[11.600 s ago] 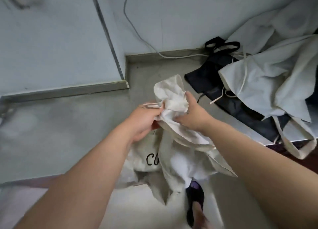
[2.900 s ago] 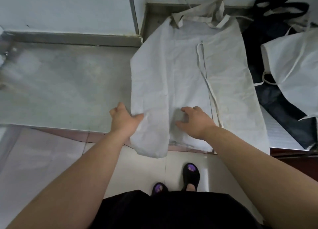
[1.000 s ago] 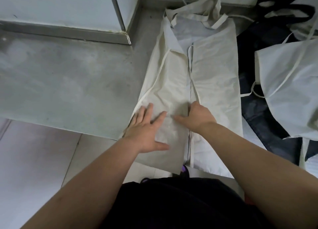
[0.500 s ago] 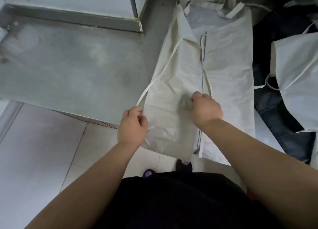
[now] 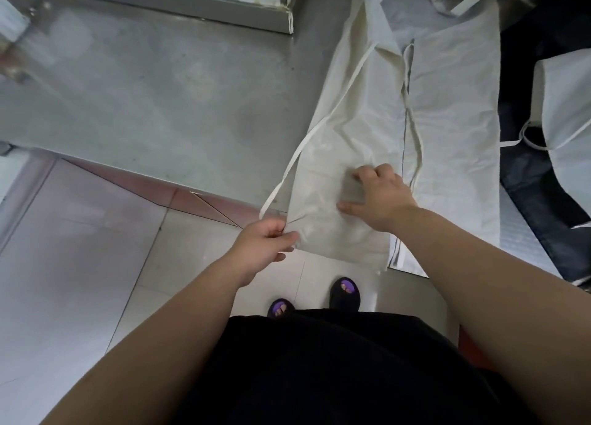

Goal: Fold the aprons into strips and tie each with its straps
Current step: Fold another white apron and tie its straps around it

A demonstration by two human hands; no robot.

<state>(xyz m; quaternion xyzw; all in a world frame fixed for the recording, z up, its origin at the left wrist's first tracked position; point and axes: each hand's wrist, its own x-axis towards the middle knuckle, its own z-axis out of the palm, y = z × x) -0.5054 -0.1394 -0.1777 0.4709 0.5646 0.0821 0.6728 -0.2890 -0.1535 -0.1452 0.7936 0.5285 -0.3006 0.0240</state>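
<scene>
A cream apron (image 5: 447,105) lies lengthwise on the steel table (image 5: 160,98), both long sides folded in toward the middle. Its near end hangs over the table's front edge. My left hand (image 5: 262,242) pinches the near left corner of the folded flap, where a thin waist strap (image 5: 319,127) runs slack up the left edge. My right hand (image 5: 380,197) presses flat on the left flap, fingers spread. A second strap (image 5: 412,111) lies along the centre seam. The neck loop (image 5: 463,5) bunches at the far end.
More aprons are piled at the right: a dark one (image 5: 537,175) and a cream one (image 5: 566,105) on top of it. A raised metal ledge (image 5: 192,5) borders the table's back. My sandalled feet (image 5: 343,290) stand on the tiled floor (image 5: 80,264).
My left hand has dropped from the strap to the flap's near left corner and gripped it. My right hand went from a fist to spread fingers pressing the flap.
</scene>
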